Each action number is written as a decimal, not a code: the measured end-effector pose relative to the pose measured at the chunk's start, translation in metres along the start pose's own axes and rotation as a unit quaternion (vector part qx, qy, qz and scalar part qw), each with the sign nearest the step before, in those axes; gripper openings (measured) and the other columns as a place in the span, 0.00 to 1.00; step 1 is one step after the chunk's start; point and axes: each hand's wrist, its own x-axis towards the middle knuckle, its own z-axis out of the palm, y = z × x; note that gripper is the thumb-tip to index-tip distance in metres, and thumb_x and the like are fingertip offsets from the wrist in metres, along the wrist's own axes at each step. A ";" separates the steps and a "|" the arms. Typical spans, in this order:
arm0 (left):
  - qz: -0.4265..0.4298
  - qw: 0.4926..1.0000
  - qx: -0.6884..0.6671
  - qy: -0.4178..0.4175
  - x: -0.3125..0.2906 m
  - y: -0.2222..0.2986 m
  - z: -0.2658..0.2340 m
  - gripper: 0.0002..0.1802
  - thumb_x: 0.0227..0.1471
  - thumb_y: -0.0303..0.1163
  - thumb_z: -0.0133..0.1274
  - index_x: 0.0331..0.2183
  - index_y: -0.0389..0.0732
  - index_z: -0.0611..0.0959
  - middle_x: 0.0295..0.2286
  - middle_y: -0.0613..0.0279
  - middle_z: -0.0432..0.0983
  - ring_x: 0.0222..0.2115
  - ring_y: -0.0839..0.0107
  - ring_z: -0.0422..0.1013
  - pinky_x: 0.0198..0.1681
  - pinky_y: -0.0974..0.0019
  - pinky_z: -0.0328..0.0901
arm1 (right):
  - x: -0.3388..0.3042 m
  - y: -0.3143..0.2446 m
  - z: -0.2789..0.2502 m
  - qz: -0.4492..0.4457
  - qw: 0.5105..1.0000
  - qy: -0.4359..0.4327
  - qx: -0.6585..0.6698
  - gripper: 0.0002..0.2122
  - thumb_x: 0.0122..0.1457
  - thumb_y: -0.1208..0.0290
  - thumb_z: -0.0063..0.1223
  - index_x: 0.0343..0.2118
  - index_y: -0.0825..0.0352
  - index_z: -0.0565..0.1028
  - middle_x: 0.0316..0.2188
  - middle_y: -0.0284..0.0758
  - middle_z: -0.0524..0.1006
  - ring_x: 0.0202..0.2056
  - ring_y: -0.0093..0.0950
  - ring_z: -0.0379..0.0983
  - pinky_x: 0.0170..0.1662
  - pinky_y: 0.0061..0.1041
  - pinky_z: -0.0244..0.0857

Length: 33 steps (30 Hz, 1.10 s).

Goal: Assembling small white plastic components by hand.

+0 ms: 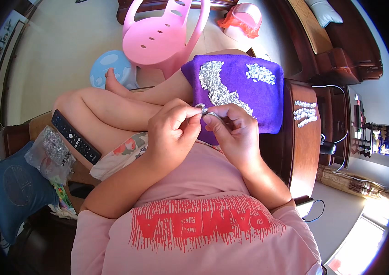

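Observation:
In front of my chest, my left hand (174,130) and my right hand (238,133) meet, fingertips pinched together. Between them is a small shiny silver piece, like a rhinestone bead (202,108); its exact kind is too small to make out. Just beyond my right hand a purple towel (240,81) lies over something on my lap. On it are a long curved heap of silvery leaf-shaped pieces (211,80) and a smaller heap of similar pieces (261,74). Several short strips of silvery pieces (305,113) rest on the wooden surface (303,151) to the right.
A black remote control (76,137) lies on my left thigh. Beside it are a clear bag of silvery pieces (52,151) and a blue cushion (18,183). Ahead stand a pink chair (153,43), a blue stool (107,68) and a pink bin (244,18).

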 end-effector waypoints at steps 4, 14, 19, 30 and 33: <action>-0.073 0.994 -0.074 -0.026 -0.001 0.000 -0.004 0.05 0.55 0.14 0.54 0.36 0.30 0.80 0.28 0.66 0.74 0.25 0.85 0.68 0.25 0.78 0.62 | 0.003 0.000 -0.002 -0.046 0.999 0.000 -0.029 0.05 0.56 0.79 0.62 0.35 0.69 0.80 0.29 0.39 0.79 0.27 0.27 0.77 0.31 0.24 0.70; -0.186 0.969 -0.158 -0.045 0.001 0.006 -0.008 0.05 0.60 0.21 0.53 0.38 0.33 0.82 0.22 0.69 0.74 0.19 0.87 0.67 0.21 0.81 0.60 | 0.005 -0.001 -0.010 -0.224 0.963 0.003 -0.147 0.07 0.54 0.81 0.60 0.37 0.69 0.79 0.33 0.40 0.81 0.33 0.37 0.80 0.34 0.30 0.74; -0.305 0.919 -0.240 -0.061 0.006 0.013 -0.011 0.09 0.59 0.25 0.56 0.42 0.34 0.83 0.24 0.68 0.77 0.19 0.85 0.69 0.21 0.80 0.62 | 0.005 -0.002 -0.010 -0.219 0.964 0.011 -0.153 0.07 0.54 0.81 0.61 0.36 0.69 0.80 0.33 0.40 0.81 0.33 0.36 0.80 0.34 0.29 0.74; -0.189 0.963 -0.182 -0.055 -0.005 0.002 -0.007 0.10 0.57 0.19 0.56 0.42 0.34 0.82 0.29 0.67 0.78 0.24 0.87 0.68 0.24 0.80 0.64 | 0.006 -0.002 -0.008 -0.206 0.971 0.012 -0.123 0.06 0.54 0.80 0.62 0.35 0.69 0.80 0.31 0.39 0.80 0.30 0.33 0.79 0.31 0.27 0.72; -0.157 0.969 -0.182 -0.048 -0.006 0.002 -0.006 0.09 0.56 0.17 0.55 0.41 0.33 0.82 0.31 0.66 0.78 0.26 0.87 0.69 0.26 0.80 0.64 | 0.004 -0.003 -0.008 -0.179 0.976 0.011 -0.121 0.05 0.54 0.80 0.62 0.34 0.69 0.80 0.30 0.39 0.80 0.29 0.33 0.79 0.30 0.27 0.72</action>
